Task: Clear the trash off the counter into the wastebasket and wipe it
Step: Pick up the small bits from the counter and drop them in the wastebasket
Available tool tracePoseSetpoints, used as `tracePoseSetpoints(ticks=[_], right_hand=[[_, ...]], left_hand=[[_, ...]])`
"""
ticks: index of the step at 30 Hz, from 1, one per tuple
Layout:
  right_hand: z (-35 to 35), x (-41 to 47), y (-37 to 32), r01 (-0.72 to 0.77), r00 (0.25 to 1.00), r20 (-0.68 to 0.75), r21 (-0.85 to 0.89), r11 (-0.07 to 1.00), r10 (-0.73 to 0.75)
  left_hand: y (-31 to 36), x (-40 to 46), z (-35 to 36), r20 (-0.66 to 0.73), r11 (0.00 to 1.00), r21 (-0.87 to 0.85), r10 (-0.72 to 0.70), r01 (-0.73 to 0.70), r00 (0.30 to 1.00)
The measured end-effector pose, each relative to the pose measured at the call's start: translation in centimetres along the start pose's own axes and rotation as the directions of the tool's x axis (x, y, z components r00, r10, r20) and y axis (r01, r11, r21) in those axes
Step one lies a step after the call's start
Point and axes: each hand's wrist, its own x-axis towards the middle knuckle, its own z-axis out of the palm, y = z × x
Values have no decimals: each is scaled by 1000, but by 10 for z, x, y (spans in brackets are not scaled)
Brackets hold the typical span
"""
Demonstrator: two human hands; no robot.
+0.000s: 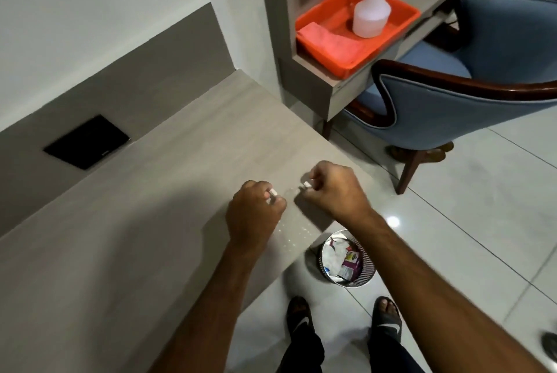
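Both hands hover over the grey counter (168, 179) near its front edge. My left hand (254, 212) pinches a small white scrap (273, 192) between its fingertips. My right hand (333, 188) pinches another small white scrap (306, 184). A thin clear piece (291, 190) seems to stretch between the two scraps. Small white crumbs or droplets (297, 232) speckle the counter just below the hands. The round wastebasket (325, 241) stands on the floor beside the counter, under my right forearm, holding wrappers and white paper.
An orange tray (401, 28) on a shelf at the back holds a white spray bottle (371, 10) and an orange cloth (328, 41). A blue armchair (488, 95) stands to the right. A black panel (87, 140) sits in the backsplash. My feet in sandals show below.
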Motion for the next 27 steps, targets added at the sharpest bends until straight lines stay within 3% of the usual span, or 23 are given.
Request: tracePoseSetpoints(ticks=[2,4,7,12,16,24,27], right_hand=[[-18,-28,38,-50,980,-177,216,975,89],[-23,-55,84,-125,936,-275,321,939,218],[-3,-78,161,-282,883,-256,380,881,393],[72,-83,295,-497,836,-95,283,820,540],[132,-70,370,-584,805,-10,164,795,593],[216,-57,443,-602,798,49,27,798,601],[209,-66,443,-577,817,35,55,815,576]], left_hand=[[27,-21,12,-90,987,-21,156,-158,984],[59,-53,36,-114,949,-80,297,-306,948],[87,-99,101,-38,901,-98,422,-423,906],[53,-131,245,324,956,44,260,-289,910],[-3,-135,343,528,977,160,35,-139,849],[-39,-135,465,687,948,246,-24,-202,726],[-22,-134,453,659,942,194,82,-275,748]])
